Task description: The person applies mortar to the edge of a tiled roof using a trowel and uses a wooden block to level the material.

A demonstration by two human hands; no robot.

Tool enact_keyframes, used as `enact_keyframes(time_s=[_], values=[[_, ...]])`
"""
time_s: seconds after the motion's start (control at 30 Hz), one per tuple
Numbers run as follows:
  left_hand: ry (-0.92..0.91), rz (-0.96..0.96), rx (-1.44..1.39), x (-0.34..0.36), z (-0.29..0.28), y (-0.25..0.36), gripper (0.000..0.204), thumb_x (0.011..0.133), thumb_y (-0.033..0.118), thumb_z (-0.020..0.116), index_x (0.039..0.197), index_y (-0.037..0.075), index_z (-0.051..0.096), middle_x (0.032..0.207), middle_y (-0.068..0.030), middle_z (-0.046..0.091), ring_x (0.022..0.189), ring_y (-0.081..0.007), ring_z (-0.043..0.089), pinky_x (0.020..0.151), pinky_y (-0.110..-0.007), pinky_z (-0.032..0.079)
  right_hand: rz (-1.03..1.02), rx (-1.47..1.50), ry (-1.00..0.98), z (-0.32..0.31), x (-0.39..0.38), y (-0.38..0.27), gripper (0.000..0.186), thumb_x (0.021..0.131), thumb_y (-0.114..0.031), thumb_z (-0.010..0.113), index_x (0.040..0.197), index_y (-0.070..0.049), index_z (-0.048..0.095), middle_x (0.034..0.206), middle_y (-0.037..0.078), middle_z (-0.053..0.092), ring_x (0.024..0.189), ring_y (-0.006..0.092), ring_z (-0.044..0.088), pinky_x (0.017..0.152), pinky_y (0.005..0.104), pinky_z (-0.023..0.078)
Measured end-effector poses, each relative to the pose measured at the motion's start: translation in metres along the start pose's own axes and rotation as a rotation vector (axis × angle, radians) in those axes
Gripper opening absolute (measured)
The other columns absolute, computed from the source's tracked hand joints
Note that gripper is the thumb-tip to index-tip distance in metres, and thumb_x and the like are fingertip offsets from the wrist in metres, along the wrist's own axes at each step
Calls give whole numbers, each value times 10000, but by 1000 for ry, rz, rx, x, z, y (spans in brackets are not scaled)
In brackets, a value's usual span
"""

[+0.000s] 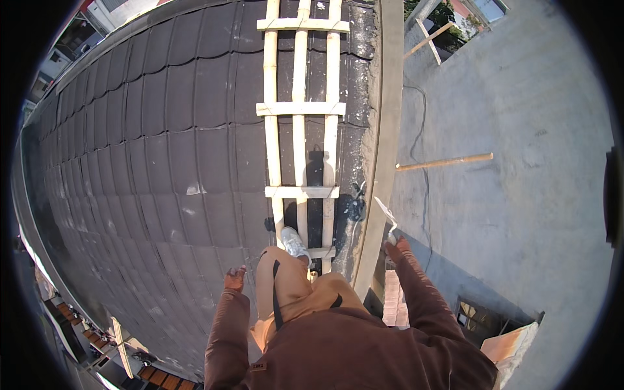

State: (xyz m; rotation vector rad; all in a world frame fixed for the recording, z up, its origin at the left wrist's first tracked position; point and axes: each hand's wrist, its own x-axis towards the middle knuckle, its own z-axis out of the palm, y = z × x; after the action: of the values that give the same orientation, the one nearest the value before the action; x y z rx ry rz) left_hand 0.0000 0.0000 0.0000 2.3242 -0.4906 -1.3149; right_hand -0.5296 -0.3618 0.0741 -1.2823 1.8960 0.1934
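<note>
My left hand (pixel 235 278) hangs over the dark roof tiles (pixel 149 162) at lower centre-left, loosely open, with nothing visible in it. My right hand (pixel 396 250) grips a pale-bladed trowel (pixel 385 211) by its handle, held above the edge of the long concrete ledge (pixel 389 114). A bamboo ladder (pixel 299 108) with flat crosspieces lies along the roof in front of me, and my shoe (pixel 294 242) rests on it near a lower crosspiece.
A grey plastered wall (pixel 507 195) drops away at right, with a loose cable and a projecting pole (pixel 443 161). An opening (pixel 474 317) sits low right. Crossed timbers (pixel 429 42) show at top right. The roof's outer edge curves along the left, with buildings beyond.
</note>
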Motion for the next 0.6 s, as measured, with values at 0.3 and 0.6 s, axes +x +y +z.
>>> enact_keyframes(time_s=[0.3,0.6], values=[[56,-7,179,43,-124,101,758,913,566,678,1354,-47,607,1242,-273,700,1195,-423,657,1032,-440,509,312,-261,-16,14,-102,-10,675,929,-569,631,1204,44,683,1190,254,717,1143,386,691,999,466,529],[-37,281,428,218,-132,277,656,925,485,704,1348,-9,617,1238,-260,702,1185,-413,669,1010,-454,531,401,177,-101,12,-93,-43,379,960,-339,711,1073,16,643,744,128,687,554,240,668,503,404,533]])
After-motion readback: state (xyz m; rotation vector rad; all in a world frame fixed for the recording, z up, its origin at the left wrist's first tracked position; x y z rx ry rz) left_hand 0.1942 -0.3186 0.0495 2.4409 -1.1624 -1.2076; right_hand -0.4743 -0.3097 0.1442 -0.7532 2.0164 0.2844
